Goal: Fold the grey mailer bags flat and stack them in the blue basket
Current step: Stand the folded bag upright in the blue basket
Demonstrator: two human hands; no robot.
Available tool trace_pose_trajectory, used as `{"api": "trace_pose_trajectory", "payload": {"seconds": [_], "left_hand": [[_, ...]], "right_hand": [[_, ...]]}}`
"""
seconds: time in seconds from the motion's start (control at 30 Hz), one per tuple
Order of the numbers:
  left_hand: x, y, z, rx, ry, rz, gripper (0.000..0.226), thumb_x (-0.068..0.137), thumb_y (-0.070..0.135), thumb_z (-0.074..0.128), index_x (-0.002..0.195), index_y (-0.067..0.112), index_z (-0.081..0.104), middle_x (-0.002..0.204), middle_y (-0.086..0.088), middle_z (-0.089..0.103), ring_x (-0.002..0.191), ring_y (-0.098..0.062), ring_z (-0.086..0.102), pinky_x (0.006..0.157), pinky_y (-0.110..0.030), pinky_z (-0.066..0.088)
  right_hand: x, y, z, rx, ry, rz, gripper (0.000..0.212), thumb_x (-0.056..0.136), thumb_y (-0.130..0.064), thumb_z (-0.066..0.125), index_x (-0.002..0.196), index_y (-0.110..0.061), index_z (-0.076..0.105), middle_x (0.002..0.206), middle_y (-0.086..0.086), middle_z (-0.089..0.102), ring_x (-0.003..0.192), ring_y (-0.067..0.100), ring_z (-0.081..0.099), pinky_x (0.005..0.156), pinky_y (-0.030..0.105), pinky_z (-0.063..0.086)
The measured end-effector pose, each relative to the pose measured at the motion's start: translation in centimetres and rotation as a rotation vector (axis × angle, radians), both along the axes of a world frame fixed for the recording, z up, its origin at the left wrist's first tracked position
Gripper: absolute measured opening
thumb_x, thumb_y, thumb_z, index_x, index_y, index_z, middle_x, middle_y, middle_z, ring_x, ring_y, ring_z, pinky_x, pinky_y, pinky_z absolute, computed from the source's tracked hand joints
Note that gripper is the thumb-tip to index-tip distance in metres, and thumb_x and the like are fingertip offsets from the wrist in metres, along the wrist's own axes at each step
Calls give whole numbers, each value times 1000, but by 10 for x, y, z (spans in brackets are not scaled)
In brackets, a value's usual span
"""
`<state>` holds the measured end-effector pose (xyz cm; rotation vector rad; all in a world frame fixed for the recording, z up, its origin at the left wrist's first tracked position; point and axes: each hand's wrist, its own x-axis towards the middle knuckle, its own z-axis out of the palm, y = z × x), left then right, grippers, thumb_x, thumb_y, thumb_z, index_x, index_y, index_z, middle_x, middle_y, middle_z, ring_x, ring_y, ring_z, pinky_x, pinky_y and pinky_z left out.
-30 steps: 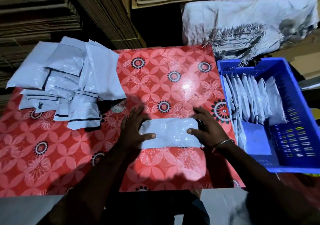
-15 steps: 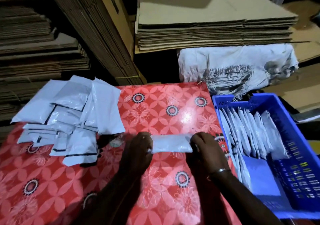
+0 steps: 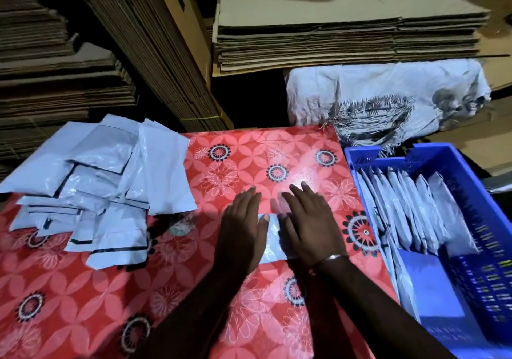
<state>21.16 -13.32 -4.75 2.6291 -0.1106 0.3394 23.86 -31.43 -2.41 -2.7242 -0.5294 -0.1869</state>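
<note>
Head view, largest to smallest:
Cardboard stacks [image 3: 346, 37]: flattened sheets piled along the back, more leaning at the left.
Table [image 3: 91, 289]: covered in a red floral cloth, filling the lower left and centre.
White sack [image 3: 382, 95]: crumpled, with a frayed edge, lying behind the table's far right corner, below the cardboard.
Blue basket [image 3: 482, 220]: just beside the table's right edge; a row of folded grey mailer bags [image 3: 407, 209] stands on edge inside it, leaning together along its left half.
Loose mailer pile [image 3: 91, 184]: unfolded grey bags overlapping in a heap on the table's far left.
Left hand [image 3: 243, 234]: flat, fingers straight and together, palm pressing down on the left end of the folded mailer.
Right hand [image 3: 310, 223]: flat too, fingers extended, pressing the right end; a metal bangle [image 3: 331, 257] sits on the wrist.
Folded mailer [image 3: 270, 238]: on the table centre, mostly hidden under both palms, a narrow strip showing between them.
</note>
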Motion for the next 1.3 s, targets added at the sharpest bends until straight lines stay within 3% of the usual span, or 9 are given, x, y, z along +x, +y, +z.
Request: {"api": "trace_pose_trajectory", "payload": {"seconds": [0.1, 0.4, 0.67, 1.3], "left_hand": [[6, -6, -28, 148, 62, -14, 54, 103, 34, 38, 152, 12, 45, 163, -8, 36, 151, -29, 34, 114, -53, 39], [3, -12, -36, 309, 119, 68, 58, 106, 37, 19, 161, 21, 26, 171, -2, 13, 158, -23, 10, 123, -50, 23], [5, -11, -37, 306, 140, 53, 57, 106, 36, 21, 161, 20, 27, 171, -1, 16, 158, -23, 12, 123, -49, 24], [7, -12, -37, 360, 156, 64, 57, 106, 36, 24, 160, 19, 31, 170, -1, 21, 157, -23, 17, 121, -51, 28]], "right_hand": [[5, 18, -30, -132, 69, -7, 58, 101, -42, 28, 153, -20, 41, 163, 2, 34, 155, 24, 15, 122, 52, 21], [3, 21, -45, -162, 53, -41, 55, 103, -42, 24, 154, -27, 38, 163, -8, 33, 156, 18, 10, 124, 49, 13], [3, 22, -44, -163, 76, -45, 57, 103, -43, 21, 157, -28, 32, 165, -9, 27, 157, 16, 3, 125, 46, 6], [2, 25, -46, -189, 69, -58, 54, 102, -41, 28, 154, -30, 39, 163, -7, 33, 156, 18, 10, 124, 49, 13]]}}
